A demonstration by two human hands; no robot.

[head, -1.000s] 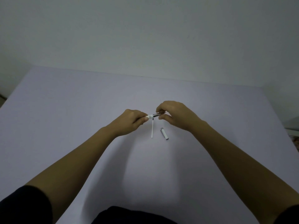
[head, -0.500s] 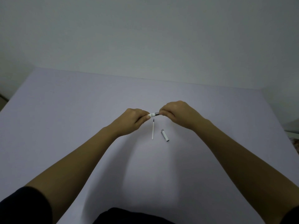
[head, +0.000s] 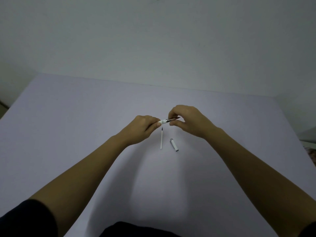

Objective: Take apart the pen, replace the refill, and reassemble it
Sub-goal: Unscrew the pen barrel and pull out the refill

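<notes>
sleeves: dark, at the near edge of frame, forearms reaching toward the middle of the desk [head: 51, 134].
cap: white pen cap [head: 174, 144] lies on the desk mid-surface, silver end pointing away from me, nearest loose part.
loose refill: thin white refill [head: 161, 140] lies just left of the cap, apart from it, dark tip pointing to the far edge. I can't tell if it's the old or the new one.
left hand: my left hand [head: 143, 128] is curled closed round the pen's white barrel; only a short stub of barrel shows past the fingertips.
pen: pen [head: 168, 120] is held in the air above the desk centre, roughly level, between both hands, just beyond the loose refill's tip.
right hand: my right hand [head: 186, 122] is half open, thumb and forefinger around the dark metal front section, other fingers loose. Whether the pinch is actually touching, I can't tell.
step, my read: front section either being screwed on or off. Can't tell which.
handling: light, stiff, smooth plastic and metal, likely slippery. Grip the barrel firm, turn the front section by fingertips only, keep parts coaxial. The refill is thin, probably bends if pushed off-axis, so hold it mid-length. The cap can roll.
far: bare desk to the far edge, plain wall behind.
</notes>
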